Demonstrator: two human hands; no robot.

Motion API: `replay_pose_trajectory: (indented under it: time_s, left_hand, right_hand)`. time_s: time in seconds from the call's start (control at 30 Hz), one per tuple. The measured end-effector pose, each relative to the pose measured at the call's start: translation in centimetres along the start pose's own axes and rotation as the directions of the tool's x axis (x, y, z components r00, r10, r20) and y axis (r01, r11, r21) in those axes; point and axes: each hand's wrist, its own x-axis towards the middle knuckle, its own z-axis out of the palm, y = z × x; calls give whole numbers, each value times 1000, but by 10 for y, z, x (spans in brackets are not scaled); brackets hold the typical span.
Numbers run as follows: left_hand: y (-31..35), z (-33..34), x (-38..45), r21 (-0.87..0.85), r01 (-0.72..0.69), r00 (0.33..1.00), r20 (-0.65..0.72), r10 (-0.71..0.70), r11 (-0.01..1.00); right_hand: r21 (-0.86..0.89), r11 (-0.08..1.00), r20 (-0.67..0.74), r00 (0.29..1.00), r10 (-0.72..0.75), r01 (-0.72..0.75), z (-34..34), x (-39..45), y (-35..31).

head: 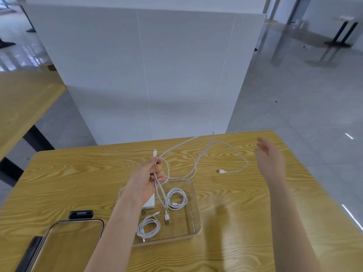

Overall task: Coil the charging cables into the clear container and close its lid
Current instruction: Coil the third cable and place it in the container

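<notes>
My left hand (146,178) is raised above the clear container (196,209) and grips a white charging cable (180,147) near one plug, with a loop hanging from the fingers. That cable trails off toward the table's far edge. A second loose white cable (238,154) curves across the table and ends in a plug at the right. My right hand (270,157) hovers open beyond that cable, blurred, holding nothing. Inside the container lie two coiled white cables (176,199), (148,227) and a white charger block (150,201), partly hidden by my left wrist.
The clear lid (59,228) with black latches lies on the wooden table (68,173) at the front left. A white partition (147,65) stands just behind the table. Another wooden table (23,99) is at the left.
</notes>
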Motion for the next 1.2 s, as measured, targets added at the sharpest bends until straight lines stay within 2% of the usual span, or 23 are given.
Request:
replay_pose_trajectory:
  time_s: [0.07,0.1,0.17,0.23,0.37,0.47,0.57,0.67,0.77,0.8,0.83,0.87,0.93,0.97,1.03,1.1,1.2]
  left_hand:
    - [-1,4,0,15,1,1000,8,-1,1000]
    - [-2,5,0,25,0,1000,8,0,1000]
    - [-2,6,-1,55,-4,1000,10,4,998]
    - [0,4,-2,98,-12,1000,14,11,995]
    - [4,-6,-2,102,-23,1000,-7,24,995]
    - [18,-17,-1,18,-64,997,-46,65,998]
    - [35,-24,-2,-51,-109,992,-77,105,993]
    - [44,-24,-3,-132,-145,986,-102,132,981]
    - [44,-20,-5,-177,-203,971,-162,175,963]
    - [42,-18,-6,-140,-234,960,-190,206,962]
    - [37,-14,-8,-31,-276,941,-212,263,961]
    - [30,-9,-10,157,-312,915,-216,341,937]
    - [14,5,-16,532,-340,863,-151,483,775]
    - [5,14,-19,643,-351,841,-103,531,681]
    - [-8,30,-21,745,-382,808,-18,588,547]
    - [-17,42,-18,798,-397,784,38,620,453]
    - [-24,48,-17,845,-376,770,56,635,382]
  right_hand:
    - [170,975,111,981,-161,141,10,-10,-27]
    - [198,961,183,955,-232,195,18,-15,-36]
    - [167,937,304,888,-345,307,34,-21,-47]
    - [100,918,381,838,-392,384,49,-21,-48]
    - [-18,895,449,803,-392,446,61,-20,-40]
    - [-71,918,490,815,-308,390,58,-17,-26]
    - [-86,944,534,815,-226,318,51,-20,-19]
    - [-94,928,569,784,-248,362,53,-24,-19]
    - [-55,940,575,780,-247,338,54,-23,-23]
    - [-41,942,556,791,-255,333,55,-23,-24]
    - [-38,936,515,810,-281,349,56,-22,-25]
    - [-60,919,452,831,-323,390,58,-23,-26]
    - [-166,852,292,850,-438,496,66,-28,-32]
    - [-203,809,225,830,-510,552,71,-32,-36]
    - [-181,747,167,768,-618,640,81,-45,-40]
    - [-89,723,169,725,-667,685,89,-58,-46]
    - [12,691,228,671,-705,723,94,-70,-55]
